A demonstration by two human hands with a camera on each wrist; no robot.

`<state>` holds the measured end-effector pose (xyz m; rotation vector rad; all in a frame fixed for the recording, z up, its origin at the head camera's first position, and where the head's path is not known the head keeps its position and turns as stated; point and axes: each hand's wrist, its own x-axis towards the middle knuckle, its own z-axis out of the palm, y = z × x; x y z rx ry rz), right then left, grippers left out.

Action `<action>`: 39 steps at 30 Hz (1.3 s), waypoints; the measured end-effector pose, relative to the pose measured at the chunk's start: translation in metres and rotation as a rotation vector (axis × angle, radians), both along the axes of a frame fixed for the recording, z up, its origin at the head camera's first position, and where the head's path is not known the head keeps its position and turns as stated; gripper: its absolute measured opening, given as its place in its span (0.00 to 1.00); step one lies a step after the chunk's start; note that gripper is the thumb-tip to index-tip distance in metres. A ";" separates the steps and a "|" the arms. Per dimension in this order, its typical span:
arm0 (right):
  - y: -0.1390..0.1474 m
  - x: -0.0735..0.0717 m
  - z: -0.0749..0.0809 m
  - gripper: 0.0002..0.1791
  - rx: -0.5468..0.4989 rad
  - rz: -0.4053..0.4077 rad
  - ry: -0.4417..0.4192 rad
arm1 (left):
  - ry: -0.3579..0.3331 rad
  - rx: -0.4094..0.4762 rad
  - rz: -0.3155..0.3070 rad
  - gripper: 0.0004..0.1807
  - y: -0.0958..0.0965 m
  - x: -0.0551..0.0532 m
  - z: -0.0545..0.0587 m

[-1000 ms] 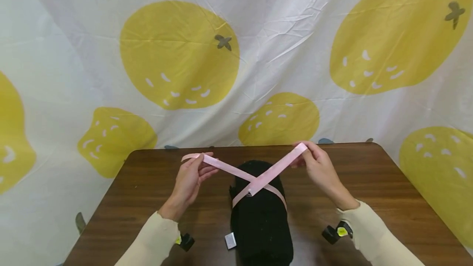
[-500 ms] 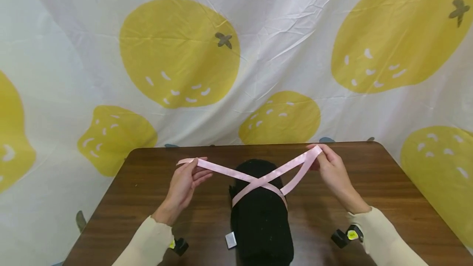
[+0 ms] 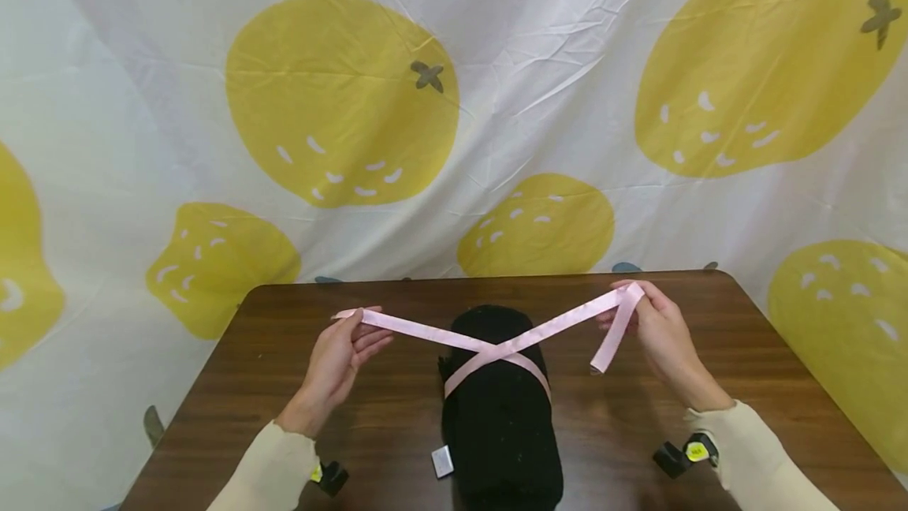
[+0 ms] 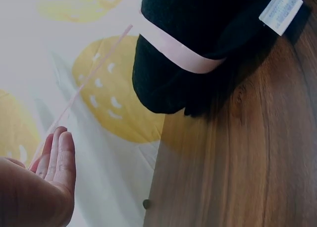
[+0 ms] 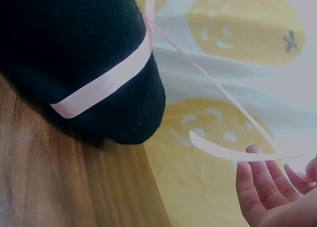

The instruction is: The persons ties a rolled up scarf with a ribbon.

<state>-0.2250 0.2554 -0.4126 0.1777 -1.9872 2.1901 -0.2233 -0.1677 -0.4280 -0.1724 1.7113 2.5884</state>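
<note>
A pink ribbon (image 3: 418, 330) passes round a black, cloth-covered bundle (image 3: 502, 440) and crosses itself on top. The left hand (image 3: 332, 361) pinches one end between thumb and forefinger, its other fingers stretched out. At the other side the right hand (image 3: 663, 337) pinches the second end, and a short tail hangs from its fingertips. Both ends are drawn up and apart, taut above the bundle. In the left wrist view the ribbon (image 4: 181, 53) lies flat against the bundle's side; the right wrist view shows the ribbon (image 5: 106, 85) on the opposite side.
The bundle lies lengthwise on a brown wooden table (image 3: 284, 385). A small white tag (image 3: 442, 461) sticks out from its left side. Behind the table's far edge hangs a white cloth (image 3: 539, 101) printed with yellow fruit.
Both hands have moved farther apart, drawing the ribbon tight across the bundle. The right end's tail, earlier lying along the ribbon, has swung free and now hangs below the right hand.
</note>
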 end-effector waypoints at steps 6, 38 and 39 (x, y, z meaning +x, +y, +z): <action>0.012 0.001 -0.006 0.12 -0.072 0.015 -0.035 | -0.029 -0.015 -0.030 0.23 -0.010 0.001 -0.003; 0.078 0.007 -0.046 0.21 -0.369 0.206 -0.224 | -0.161 0.107 -0.082 0.17 -0.034 0.005 -0.018; 0.080 0.007 -0.048 0.21 -0.379 0.216 -0.223 | -0.165 0.106 -0.081 0.17 -0.034 0.005 -0.019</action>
